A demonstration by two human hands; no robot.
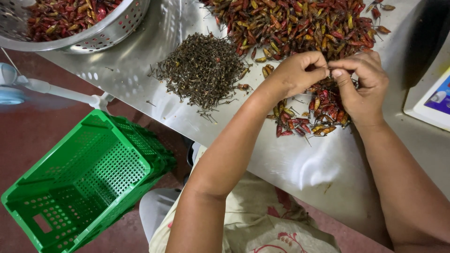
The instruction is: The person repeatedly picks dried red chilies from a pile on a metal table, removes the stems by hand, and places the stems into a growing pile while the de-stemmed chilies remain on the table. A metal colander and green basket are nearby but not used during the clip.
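Steel table (300, 164), chilli heap (300, 23), stem pile (201, 68), green crate (89, 182) below

Red and yellow chillies (300, 23), dark brown stems (201, 70), green perforated crate (89, 182), silver table (140, 61).

Your left hand (297, 72) and right hand (363, 86) meet fingertip to fingertip, pinching something small between them; it's too hidden to make out. Right under them lies a small heap of chillies (311, 117), dried, red with some yellow-orange, a few stems still on. It rests on the steel table (300, 164), just beside the bigger chilli pile (295, 23) behind it.
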